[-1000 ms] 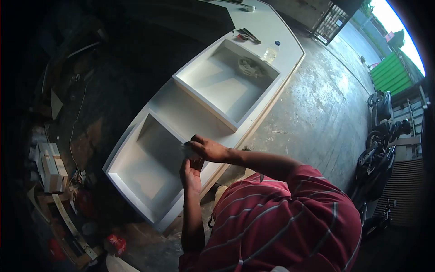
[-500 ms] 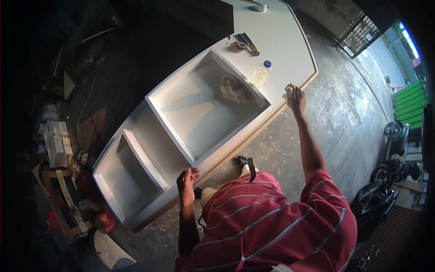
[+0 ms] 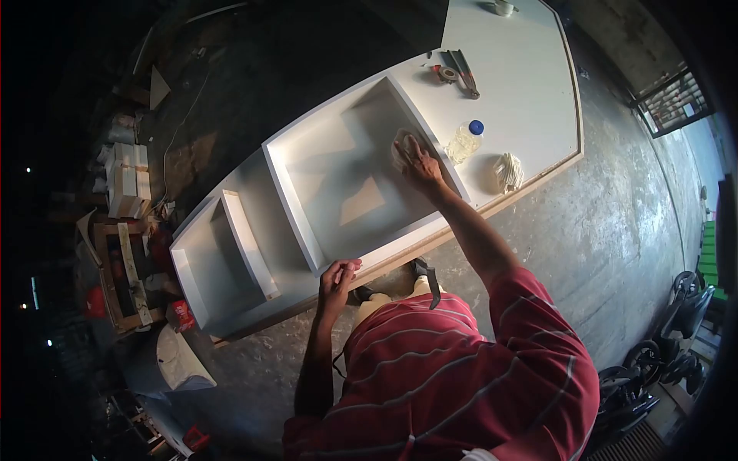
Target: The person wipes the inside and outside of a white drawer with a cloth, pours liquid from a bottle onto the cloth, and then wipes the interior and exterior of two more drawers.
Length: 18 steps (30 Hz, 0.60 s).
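Note:
My right hand (image 3: 423, 167) reaches into the larger compartment of a white panel box (image 3: 369, 247), its fingers on a pale crumpled rag (image 3: 400, 150) by the far right wall. My left hand (image 3: 335, 283) is at the box's near edge, fingers curled, with nothing visible in them. A second whitish rag (image 3: 508, 174) lies bunched on the white surface to the right. Close to it stands a clear bottle (image 3: 464, 144) with a blue cap, partly full of pale liquid.
Pliers (image 3: 466, 75) and a tape measure (image 3: 444, 74) lie on the white panel (image 3: 530, 84); a small white cup (image 3: 503, 8) is farther back. The smaller compartment (image 3: 223, 257) is on the left. Boxes (image 3: 129, 180) and scrap wood are at far left, parked motorcycles (image 3: 653, 357) at lower right.
My right hand has let go of one rag on the white surface and moved left into the compartment onto the other rag. My left hand stays near the edge. The view has shifted.

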Tool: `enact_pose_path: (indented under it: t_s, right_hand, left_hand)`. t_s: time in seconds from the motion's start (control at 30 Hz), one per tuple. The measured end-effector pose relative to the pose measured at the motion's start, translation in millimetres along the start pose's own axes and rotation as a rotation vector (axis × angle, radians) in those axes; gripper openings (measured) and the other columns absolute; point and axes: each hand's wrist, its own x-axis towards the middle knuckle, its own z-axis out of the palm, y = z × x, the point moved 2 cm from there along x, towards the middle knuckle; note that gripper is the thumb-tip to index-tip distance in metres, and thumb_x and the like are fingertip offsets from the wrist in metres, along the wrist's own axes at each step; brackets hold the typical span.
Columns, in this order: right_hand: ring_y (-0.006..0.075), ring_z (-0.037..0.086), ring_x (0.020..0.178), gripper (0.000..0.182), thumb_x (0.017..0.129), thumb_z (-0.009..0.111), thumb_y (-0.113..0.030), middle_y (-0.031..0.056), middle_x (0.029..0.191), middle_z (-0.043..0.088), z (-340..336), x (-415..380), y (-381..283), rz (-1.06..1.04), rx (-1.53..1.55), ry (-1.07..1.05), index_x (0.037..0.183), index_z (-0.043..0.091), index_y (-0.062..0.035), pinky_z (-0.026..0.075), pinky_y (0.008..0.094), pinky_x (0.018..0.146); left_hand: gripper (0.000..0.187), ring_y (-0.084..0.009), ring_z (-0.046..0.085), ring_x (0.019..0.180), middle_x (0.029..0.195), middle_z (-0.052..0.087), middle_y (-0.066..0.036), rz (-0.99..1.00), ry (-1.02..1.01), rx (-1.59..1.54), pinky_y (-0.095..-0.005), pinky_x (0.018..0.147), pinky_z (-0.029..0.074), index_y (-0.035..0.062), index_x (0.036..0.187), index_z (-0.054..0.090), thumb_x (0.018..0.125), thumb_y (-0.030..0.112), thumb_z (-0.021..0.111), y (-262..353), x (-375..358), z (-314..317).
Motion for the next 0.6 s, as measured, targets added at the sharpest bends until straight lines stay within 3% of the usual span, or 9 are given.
enact_pose_path:
  t_s: [0.03, 0.1, 0.17, 0.2, 0.3, 0.33, 0.43, 0.53, 0.6]
  right_hand:
    - [0.0323, 0.057, 0.098, 0.054, 0.081, 0.053, -0.017, 0.0166, 0.136, 0.038, 41, 4, 24, 0.174, 0.221, -0.245, 0.133, 0.037, -0.0203, 0.050, 0.0392, 0.079]
    - [0.0351, 0.056, 0.098, 0.044, 0.084, 0.052, -0.016, 0.0183, 0.128, 0.045, 140, -2, 47, 0.151, 0.391, 0.009, 0.127, 0.041, -0.0127, 0.049, 0.0394, 0.080]
    - [0.0353, 0.057, 0.096, 0.036, 0.086, 0.050, -0.017, 0.0189, 0.119, 0.050, 110, -12, 4, -0.038, 0.494, -0.103, 0.121, 0.044, -0.0077, 0.049, 0.0399, 0.079]
    - [0.0355, 0.057, 0.094, 0.029, 0.089, 0.048, -0.017, 0.0196, 0.111, 0.055, 84, -21, -24, -0.216, 0.577, -0.207, 0.114, 0.048, -0.0027, 0.049, 0.0405, 0.077]
    - [0.0336, 0.061, 0.068, 0.026, 0.092, 0.046, -0.025, 0.0189, 0.077, 0.060, 15, -32, -101, -0.119, 0.832, -0.422, 0.096, 0.052, 0.0003, 0.047, 0.0413, 0.061]
    - [0.0303, 0.059, 0.059, 0.030, 0.094, 0.044, -0.029, 0.0164, 0.071, 0.059, -21, -34, -127, 0.098, 1.001, -0.616, 0.094, 0.051, -0.0001, 0.045, 0.0394, 0.056]
    - [0.0274, 0.062, 0.078, 0.038, 0.095, 0.040, -0.036, 0.0160, 0.077, 0.061, -41, -63, -166, 0.018, 1.238, -0.446, 0.099, 0.054, -0.0011, 0.047, 0.0355, 0.069]
    - [0.0287, 0.060, 0.088, 0.038, 0.095, 0.041, -0.034, 0.0181, 0.096, 0.060, -54, -76, -174, 0.173, 1.588, -0.522, 0.114, 0.050, -0.0016, 0.046, 0.0332, 0.079]
    - [0.0289, 0.059, 0.091, 0.040, 0.095, 0.042, -0.033, 0.0185, 0.104, 0.057, -68, -86, -166, 0.053, 1.434, -0.447, 0.120, 0.047, -0.0018, 0.045, 0.0330, 0.083]
  left_hand:
    - [0.018, -0.0138, 0.057, 0.090, 0.097, 0.062, -0.006, 0.043, -0.059, 0.040, -0.0274, 0.080, 0.045, 0.0006, 0.096, 0.058, 0.093, 0.017, 0.050, 4, 2, 6]
    - [0.017, -0.0120, 0.056, 0.090, 0.096, 0.061, -0.005, 0.053, -0.068, 0.086, -0.0265, 0.080, 0.044, 0.0012, 0.100, 0.057, 0.094, 0.015, 0.050, 5, 6, 11]
    - [0.016, -0.0115, 0.056, 0.087, 0.091, 0.061, -0.005, 0.021, -0.009, 0.060, -0.0270, 0.079, 0.044, 0.0017, 0.099, 0.058, 0.093, 0.015, 0.050, -5, 12, 14]
    - [0.028, -0.0152, 0.054, 0.097, 0.107, 0.057, -0.009, -0.010, -0.046, 0.110, -0.0289, 0.081, 0.045, 0.0042, 0.114, 0.052, 0.092, 0.021, 0.054, -16, 20, 8]
    - [0.050, -0.0208, 0.049, 0.109, 0.124, 0.045, -0.013, 0.123, 0.267, 0.261, -0.0312, 0.082, 0.045, 0.0078, 0.129, 0.039, 0.089, 0.028, 0.059, -14, 36, 17]
    - [0.058, -0.0239, 0.046, 0.113, 0.129, 0.039, -0.015, 0.152, 0.321, 0.199, -0.0324, 0.085, 0.044, 0.0079, 0.133, 0.032, 0.088, 0.032, 0.058, -14, 44, 19]
    - [0.055, -0.0265, 0.046, 0.112, 0.121, 0.045, -0.016, 0.191, 0.178, -0.092, -0.0356, 0.093, 0.038, 0.0003, 0.128, 0.035, 0.092, 0.041, 0.046, -26, 66, 15]
    - [0.047, -0.0250, 0.050, 0.103, 0.109, 0.051, -0.014, 0.366, 0.388, -0.029, -0.0359, 0.088, 0.040, -0.0002, 0.120, 0.040, 0.095, 0.040, 0.042, -42, 64, 29]
    - [0.047, -0.0228, 0.054, 0.105, 0.113, 0.051, -0.014, 0.269, 0.504, 0.384, -0.0325, 0.087, 0.045, 0.0035, 0.119, 0.044, 0.097, 0.044, 0.032, -42, 62, 31]
